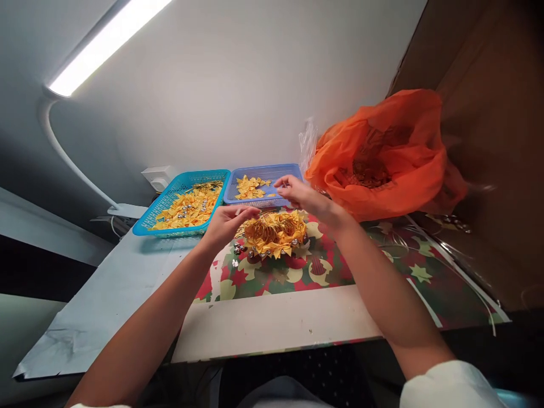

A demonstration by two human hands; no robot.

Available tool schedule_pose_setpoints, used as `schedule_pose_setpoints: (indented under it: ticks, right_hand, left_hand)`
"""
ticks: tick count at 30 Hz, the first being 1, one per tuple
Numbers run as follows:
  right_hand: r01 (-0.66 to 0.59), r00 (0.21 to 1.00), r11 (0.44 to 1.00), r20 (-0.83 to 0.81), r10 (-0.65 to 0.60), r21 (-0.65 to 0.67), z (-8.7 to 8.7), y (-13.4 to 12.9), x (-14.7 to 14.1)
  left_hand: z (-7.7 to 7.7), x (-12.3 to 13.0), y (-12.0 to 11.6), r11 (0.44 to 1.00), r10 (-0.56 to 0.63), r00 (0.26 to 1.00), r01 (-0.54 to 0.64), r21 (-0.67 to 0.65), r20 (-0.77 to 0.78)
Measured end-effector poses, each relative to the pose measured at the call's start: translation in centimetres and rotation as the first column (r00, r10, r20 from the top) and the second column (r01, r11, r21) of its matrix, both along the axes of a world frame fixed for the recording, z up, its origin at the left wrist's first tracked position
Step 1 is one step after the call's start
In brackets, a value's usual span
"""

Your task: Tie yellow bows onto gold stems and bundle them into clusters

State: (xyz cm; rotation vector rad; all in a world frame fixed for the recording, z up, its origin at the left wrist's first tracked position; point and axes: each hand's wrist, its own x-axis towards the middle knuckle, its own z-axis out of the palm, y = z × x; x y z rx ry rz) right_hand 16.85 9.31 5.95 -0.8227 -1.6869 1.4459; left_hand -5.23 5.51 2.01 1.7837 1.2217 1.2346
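My left hand (pixel 227 226) is just left of a bundle of yellow ribbon bows (pixel 274 235) with gold wire loops and small silver bells. Its thumb and fingers are pressed together, and what they hold, if anything, is too small to name. Higher up, my right hand (pixel 300 194) hovers over the near right corner of a purple-blue basket (pixel 264 170). Its fingers are loosely bent and somewhat apart, with nothing visible in them. Yellow folded pieces (pixel 250 187) lie in that basket. A few loose silver bells (pixel 239 248) sit beside the bundle.
A turquoise basket (pixel 138 228) heaped with yellow bows and bells stands at the left. On the right, an orange bag (pixel 408 124) gapes beside a cardboard wall. Patterned paper (pixel 297 275) covers part of the table. A lamp (pixel 106 45) arches over the left side.
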Motion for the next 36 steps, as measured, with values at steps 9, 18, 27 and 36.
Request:
schedule_pose_setpoints:
  ticks: [9, 18, 27, 36]
  right_hand:
    - [0.014, 0.989, 0.969, -0.138, -0.049, -0.248, -1.4, -0.4, -0.3]
    - [-0.022, 0.982, 0.994, -0.188, 0.001, -0.11, 0.7, -0.6, -2.5]
    - [0.268, 0.958, 0.928, 0.028, -0.285, 0.259, -3.8, -0.9, 1.1]
    - [0.226, 0.97, 0.891, -0.003, -0.245, 0.395, -1.6, -1.8, -0.5]
  left_hand:
    - [-0.7, 0.4, -1.1, 1.0, -0.016, 0.999, 0.017, 0.022, -0.032]
    - [1.4, 3.5, 1.8, 0.925, -0.367, 0.91, 0.379, 0.029, -0.195]
    - [1.8, 3.8, 1.7, 0.944, -0.243, 0.96, 0.267, 0.194, -0.138]
    - [3.5, 3.2, 1.4, 0.923, -0.186, 0.973, 0.22, 0.316, -0.137]
